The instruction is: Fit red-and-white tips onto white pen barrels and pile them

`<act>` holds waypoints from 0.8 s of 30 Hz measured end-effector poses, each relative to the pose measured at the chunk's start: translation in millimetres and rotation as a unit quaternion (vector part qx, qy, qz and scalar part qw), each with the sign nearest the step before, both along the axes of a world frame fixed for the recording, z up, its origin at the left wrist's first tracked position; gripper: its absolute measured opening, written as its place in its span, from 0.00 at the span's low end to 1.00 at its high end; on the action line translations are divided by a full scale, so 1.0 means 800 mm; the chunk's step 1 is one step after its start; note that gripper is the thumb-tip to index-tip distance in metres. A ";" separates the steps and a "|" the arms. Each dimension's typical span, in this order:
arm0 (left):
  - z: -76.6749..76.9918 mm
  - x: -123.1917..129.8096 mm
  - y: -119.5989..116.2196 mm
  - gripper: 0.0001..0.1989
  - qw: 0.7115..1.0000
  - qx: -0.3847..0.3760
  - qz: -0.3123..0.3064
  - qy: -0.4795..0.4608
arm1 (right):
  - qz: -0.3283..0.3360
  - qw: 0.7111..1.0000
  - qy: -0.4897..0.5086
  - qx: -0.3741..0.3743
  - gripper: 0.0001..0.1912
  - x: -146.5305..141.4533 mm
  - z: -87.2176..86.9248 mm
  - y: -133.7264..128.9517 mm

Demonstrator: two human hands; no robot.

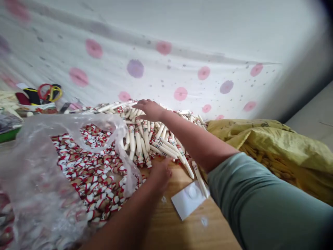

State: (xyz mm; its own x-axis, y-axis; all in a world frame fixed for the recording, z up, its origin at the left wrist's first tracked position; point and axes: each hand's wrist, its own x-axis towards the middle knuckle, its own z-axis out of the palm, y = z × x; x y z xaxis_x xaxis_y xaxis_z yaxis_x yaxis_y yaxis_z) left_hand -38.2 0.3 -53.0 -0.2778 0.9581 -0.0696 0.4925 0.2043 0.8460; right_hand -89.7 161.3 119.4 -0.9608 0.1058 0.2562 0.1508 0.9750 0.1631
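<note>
A heap of cream-coloured pens with red ends and coloured sliders lies on the wooden table. My right hand reaches over the back of the heap, palm down, fingers spread and nothing seen in it. At the heap's front edge is my left hand; its fingers are blurred and partly hidden, so what they hold cannot be made out. A clear plastic bag at the left holds many small red, white and brown pieces.
A white card lies on the table, with a pen across its edge. At the right stands a yellow sack of yellowish items. Scissors and a green tray are at the far left. A dotted sheet hangs behind.
</note>
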 end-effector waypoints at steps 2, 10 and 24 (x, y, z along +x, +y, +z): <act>0.004 -0.001 0.000 0.25 0.999 -0.011 -0.010 0.031 | 0.033 0.998 -0.042 -0.043 0.18 0.072 -0.004 -0.007; 0.009 -0.008 0.008 0.27 0.995 -0.040 -0.031 0.084 | -0.076 0.924 -0.363 -0.093 0.24 0.275 -0.068 -0.047; 0.013 -0.017 0.012 0.17 0.990 -0.043 -0.001 0.131 | -0.301 0.923 -0.219 -0.094 0.20 0.295 -0.148 -0.067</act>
State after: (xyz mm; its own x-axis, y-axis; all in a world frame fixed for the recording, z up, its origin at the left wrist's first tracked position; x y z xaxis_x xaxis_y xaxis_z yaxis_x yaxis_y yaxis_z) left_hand -51.5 10.0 -42.4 -0.2944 0.9526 -0.0773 0.6938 0.2686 0.6682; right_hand 146.2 107.8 0.8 -0.7198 0.6583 -0.2204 0.6353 0.7526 0.1731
